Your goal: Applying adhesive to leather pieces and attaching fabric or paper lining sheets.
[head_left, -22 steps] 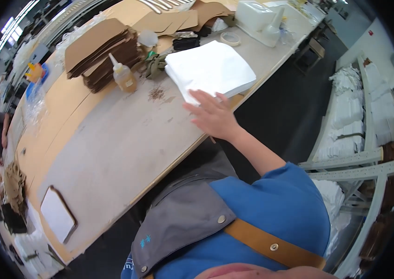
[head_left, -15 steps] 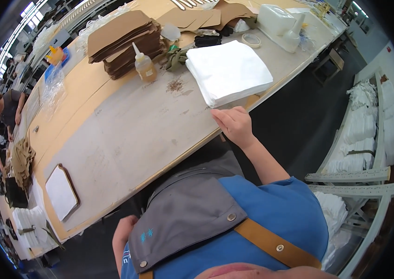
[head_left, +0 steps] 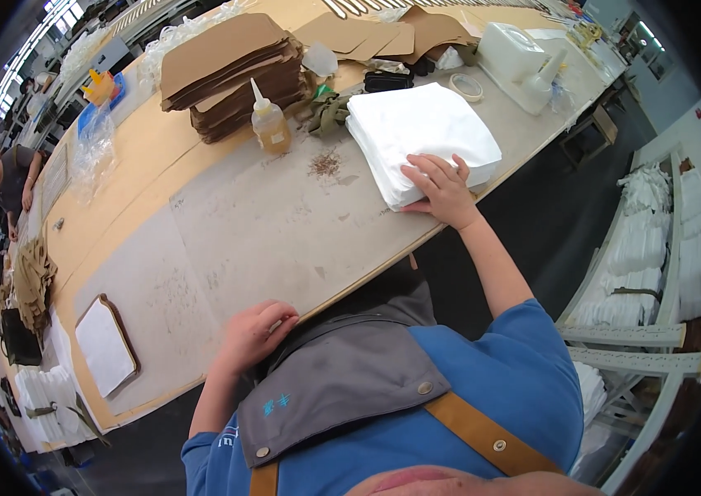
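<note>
A thick stack of white sheets (head_left: 416,116) lies near the table's front edge on the right. My right hand (head_left: 443,192) grips its near edge, with fingers spread over the top sheet and the thumb low against the side. At the table edge further left is my left hand (head_left: 258,332), its fingers curled together and nothing visible in them. Left of the stack stand a dropper bottle (head_left: 272,132) of amber liquid and a crumpled olive cloth (head_left: 327,114). A small brown scatter (head_left: 324,164) of bits lies on the grey table surface (head_left: 226,240).
Brown panels (head_left: 226,58) are piled behind the bottle. A tape roll (head_left: 466,88) and a white plastic container (head_left: 511,62) are at the back right. A white-topped pad (head_left: 106,347) lies at the left end. Shelves of white bundles (head_left: 640,240) stand right. Other people work far left.
My right hand has gone from in front of the white stack onto its near edge, its fingers spreading. My left hand has come up from below to the table edge.
</note>
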`<state>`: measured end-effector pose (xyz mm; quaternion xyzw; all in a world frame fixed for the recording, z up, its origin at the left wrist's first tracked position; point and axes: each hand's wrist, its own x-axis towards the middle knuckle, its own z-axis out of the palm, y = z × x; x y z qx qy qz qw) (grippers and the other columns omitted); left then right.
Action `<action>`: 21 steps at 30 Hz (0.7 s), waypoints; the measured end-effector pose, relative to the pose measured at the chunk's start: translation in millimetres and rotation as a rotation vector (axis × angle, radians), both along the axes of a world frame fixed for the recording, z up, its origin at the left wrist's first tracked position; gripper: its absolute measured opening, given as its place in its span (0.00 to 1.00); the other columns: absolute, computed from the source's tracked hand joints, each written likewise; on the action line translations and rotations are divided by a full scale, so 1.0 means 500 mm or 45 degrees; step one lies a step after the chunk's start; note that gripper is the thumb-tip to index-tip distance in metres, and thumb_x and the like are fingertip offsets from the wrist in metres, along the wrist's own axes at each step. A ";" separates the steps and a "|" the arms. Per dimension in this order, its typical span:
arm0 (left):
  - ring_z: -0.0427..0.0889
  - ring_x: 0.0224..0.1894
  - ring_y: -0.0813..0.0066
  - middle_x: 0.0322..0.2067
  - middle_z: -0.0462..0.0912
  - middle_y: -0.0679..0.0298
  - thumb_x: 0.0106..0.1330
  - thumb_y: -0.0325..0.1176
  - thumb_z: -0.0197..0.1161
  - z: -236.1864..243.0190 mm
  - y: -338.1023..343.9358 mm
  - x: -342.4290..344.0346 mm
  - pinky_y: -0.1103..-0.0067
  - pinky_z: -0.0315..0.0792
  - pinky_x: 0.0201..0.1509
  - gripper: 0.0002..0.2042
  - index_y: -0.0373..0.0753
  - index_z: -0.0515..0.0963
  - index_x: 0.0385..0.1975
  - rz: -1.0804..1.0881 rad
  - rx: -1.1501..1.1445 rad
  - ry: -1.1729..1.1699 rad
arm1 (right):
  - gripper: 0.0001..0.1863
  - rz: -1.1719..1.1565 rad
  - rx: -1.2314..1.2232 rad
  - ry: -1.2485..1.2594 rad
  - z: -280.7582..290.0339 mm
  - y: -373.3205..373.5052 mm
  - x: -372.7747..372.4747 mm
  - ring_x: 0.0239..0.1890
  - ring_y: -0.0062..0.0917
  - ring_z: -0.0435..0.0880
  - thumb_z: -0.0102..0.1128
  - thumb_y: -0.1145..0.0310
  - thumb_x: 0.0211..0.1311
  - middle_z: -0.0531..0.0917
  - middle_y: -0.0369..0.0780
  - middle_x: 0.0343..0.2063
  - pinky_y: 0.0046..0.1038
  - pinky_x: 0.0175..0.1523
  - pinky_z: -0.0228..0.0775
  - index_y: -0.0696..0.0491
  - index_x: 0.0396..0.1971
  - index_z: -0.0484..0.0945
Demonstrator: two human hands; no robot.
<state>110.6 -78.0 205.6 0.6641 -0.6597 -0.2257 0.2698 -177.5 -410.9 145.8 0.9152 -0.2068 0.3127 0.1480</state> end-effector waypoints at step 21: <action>0.72 0.69 0.64 0.63 0.76 0.65 0.67 0.43 0.65 0.011 -0.184 -0.079 0.59 0.60 0.74 0.19 0.52 0.80 0.57 -0.348 -0.888 -0.276 | 0.43 0.876 2.727 -0.887 0.045 0.271 0.210 0.74 0.37 0.60 0.39 0.32 0.73 0.65 0.43 0.72 0.41 0.77 0.44 0.50 0.75 0.57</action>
